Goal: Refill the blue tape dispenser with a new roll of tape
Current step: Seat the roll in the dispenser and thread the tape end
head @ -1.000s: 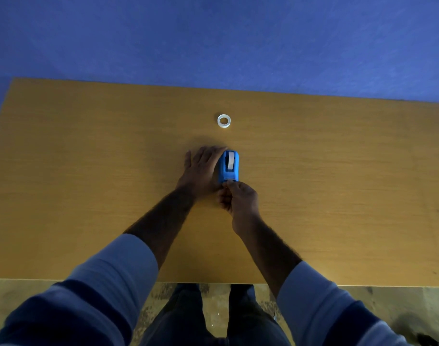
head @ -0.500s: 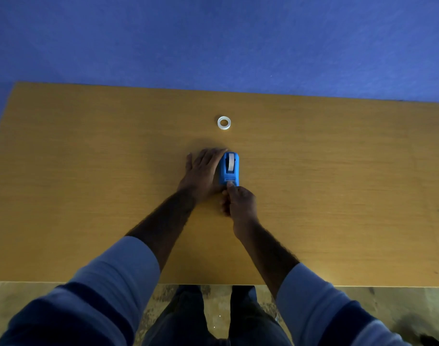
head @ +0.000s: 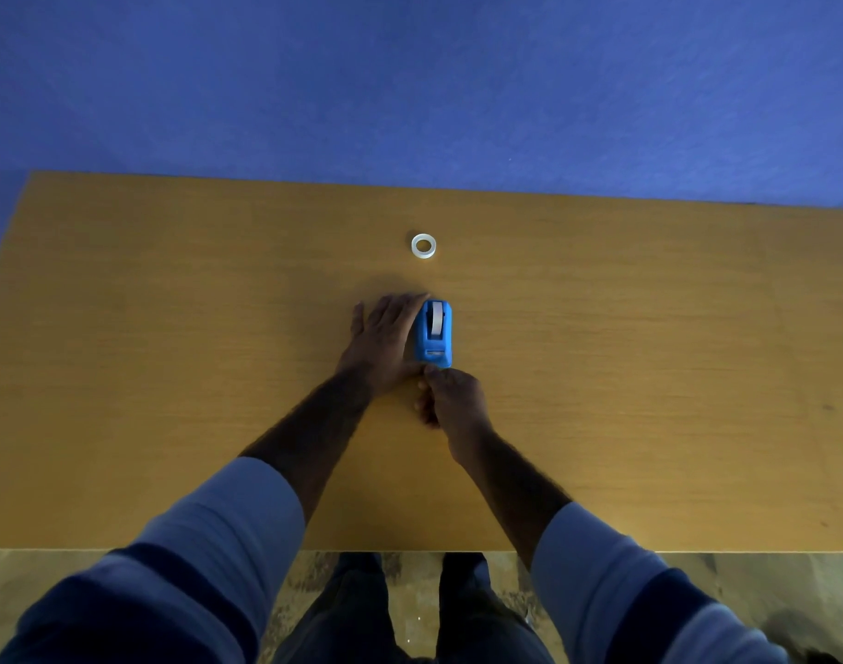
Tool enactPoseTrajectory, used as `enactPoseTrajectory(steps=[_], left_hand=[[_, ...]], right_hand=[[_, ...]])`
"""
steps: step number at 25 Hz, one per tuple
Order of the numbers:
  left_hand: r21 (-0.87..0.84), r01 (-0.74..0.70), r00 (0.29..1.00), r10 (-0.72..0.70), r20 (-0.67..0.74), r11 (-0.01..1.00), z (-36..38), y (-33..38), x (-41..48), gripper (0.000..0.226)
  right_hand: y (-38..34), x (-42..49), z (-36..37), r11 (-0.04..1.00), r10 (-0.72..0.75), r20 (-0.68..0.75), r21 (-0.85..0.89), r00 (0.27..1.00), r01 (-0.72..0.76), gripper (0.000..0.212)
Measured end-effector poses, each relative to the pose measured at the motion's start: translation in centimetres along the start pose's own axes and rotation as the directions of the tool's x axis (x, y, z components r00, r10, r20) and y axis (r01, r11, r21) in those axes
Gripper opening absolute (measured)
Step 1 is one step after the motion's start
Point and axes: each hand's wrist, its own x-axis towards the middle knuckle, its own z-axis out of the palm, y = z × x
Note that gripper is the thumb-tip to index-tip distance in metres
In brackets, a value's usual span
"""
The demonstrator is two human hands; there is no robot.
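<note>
Head view: my left hand (head: 383, 340) lies flat against the blue tape dispenser (head: 433, 335), right hand (head: 453, 400) curled at its end, grip unclear; tugging could skid it.

Dim, bluish light; soft shadows; wide-angle bowing at edges.

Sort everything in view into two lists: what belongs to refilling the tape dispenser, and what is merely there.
Belongs to the job: blue tape dispenser, tape showing on top; left hand, flat against its side; right hand, fingers curled at its near end; white ring, lying apart beyond it, roll or empty core unclear.

Merely there: wooden table; blue wall.
</note>
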Motion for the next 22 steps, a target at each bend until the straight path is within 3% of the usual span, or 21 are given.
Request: enactPoseTrajectory(steps=[4,9,13,16,22], left_hand=[[-0.01,0.011,1.0,-0.011,0.01,1.0,-0.1,0.2,0.0,0.106],[-0.011,0.003,1.0,-0.003,-0.021,1.0,-0.1,0.4,0.0,0.098],[-0.004,-0.008,1.0,0.008,-0.023,1.0,0.0,0.3,-0.1,0.095],[-0.011,-0.02,1.0,0.02,-0.024,1.0,0.0,0.1,-0.1,0.096],[0.018,-0.023,1.0,0.023,-0.018,1.0,-0.4,0.4,-0.2,0.1]], right_hand=[[0.1,-0.2,-0.6,0.999,-0.01,0.057,0.048,0.998,0.007,0.024],[-0.9,0.2,-0.4,0.997,0.01,0.001,0.073,1.0,-0.01,0.065],[-1.2,0.7,-0.2,0.999,0.035,-0.03,0.033,0.999,-0.034,0.051],[-0.8,0.6,-0.5,0.999,-0.027,-0.038,0.046,0.999,0.028,0.039],[-0.6,0.8,-1.2,0.996,-0.084,-0.055,-0.012,0.995,0.083,0.038]])
